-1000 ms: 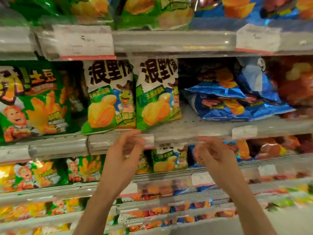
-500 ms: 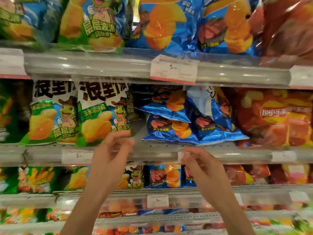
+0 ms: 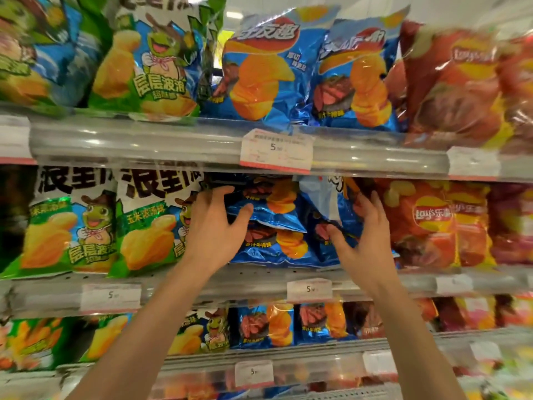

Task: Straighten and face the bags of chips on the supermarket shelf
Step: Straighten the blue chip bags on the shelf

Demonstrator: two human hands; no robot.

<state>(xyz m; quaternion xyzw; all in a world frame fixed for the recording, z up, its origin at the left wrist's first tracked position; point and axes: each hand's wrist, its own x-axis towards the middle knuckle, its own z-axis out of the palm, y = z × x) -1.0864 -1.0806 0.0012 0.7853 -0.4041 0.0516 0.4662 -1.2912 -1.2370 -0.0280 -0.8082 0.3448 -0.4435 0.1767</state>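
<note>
Glossy crinkled foil blue chip bags (image 3: 268, 226); clear plastic shelf rail (image 3: 173, 142).
</note>
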